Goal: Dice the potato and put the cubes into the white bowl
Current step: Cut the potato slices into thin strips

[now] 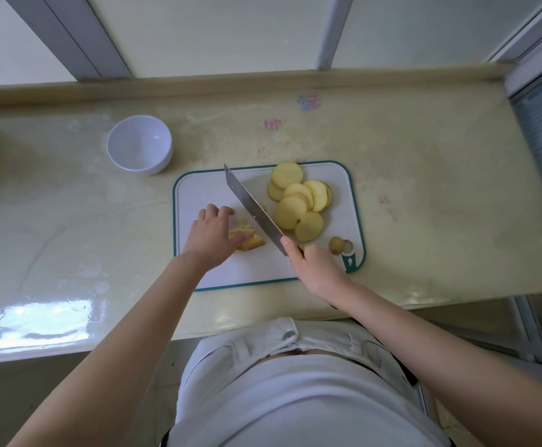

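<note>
The right hand [315,266], just right of centre, is wrapped around the handle of the knife [253,211], with one fingertip laid up on the heel of the blade. The blade runs diagonally up and left from it, edge down beside the stacked pieces [248,241]. The left hand [213,235], at centre left, curls over those pieces, fingertips tucked and thumb alongside, pinning them to the cutting board [198,188]. How many cuts have gone through this stack cannot be told, since the hand hides most of it.

Right of the blade, in the upper right part of the board, a fan of round slices [298,201] lies overlapping and uncut. A small skin-covered end piece [337,245] sits alone near the board's lower right corner.

The white bowl [139,143] stands on the counter [424,188] in the upper left, apart from the board, and holds nothing.

By my reading the job is in its early middle: the potato is sliced, one stack is being cut down, most slices wait, and no cubes have reached the bowl
</note>
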Tool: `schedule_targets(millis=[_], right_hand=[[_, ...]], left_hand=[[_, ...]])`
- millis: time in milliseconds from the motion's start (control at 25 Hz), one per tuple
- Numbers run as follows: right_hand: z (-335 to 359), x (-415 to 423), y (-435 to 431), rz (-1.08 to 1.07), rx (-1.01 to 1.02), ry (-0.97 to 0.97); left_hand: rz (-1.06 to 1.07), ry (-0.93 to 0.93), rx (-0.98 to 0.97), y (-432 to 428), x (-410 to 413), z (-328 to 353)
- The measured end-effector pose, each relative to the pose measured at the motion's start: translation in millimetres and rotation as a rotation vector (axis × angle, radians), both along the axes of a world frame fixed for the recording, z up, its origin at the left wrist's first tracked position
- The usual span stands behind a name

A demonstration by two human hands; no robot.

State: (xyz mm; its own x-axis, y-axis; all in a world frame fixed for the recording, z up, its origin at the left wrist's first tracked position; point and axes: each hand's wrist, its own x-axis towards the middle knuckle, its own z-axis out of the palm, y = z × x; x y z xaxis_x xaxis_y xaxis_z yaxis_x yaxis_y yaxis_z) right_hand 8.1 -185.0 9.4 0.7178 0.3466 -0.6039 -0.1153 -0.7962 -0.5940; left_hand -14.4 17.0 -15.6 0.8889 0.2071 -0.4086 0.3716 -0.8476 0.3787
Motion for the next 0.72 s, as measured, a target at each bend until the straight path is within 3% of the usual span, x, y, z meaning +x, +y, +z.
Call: schedule_targets(millis=[120, 360, 720], right_hand=[[0, -2, -1, 0.011, -0.015, 0.003], [5, -8, 5, 0.052, -0.017, -0.015], [8, -2, 8, 0.053, 0.002, -0.022]], left_hand=[[0.004, 0.060, -0.002, -4, -12, 3], [0.226, 0.009, -0.234, -10, -17, -3], [0.254, -0.042, -0.299, -20, -5, -4]])
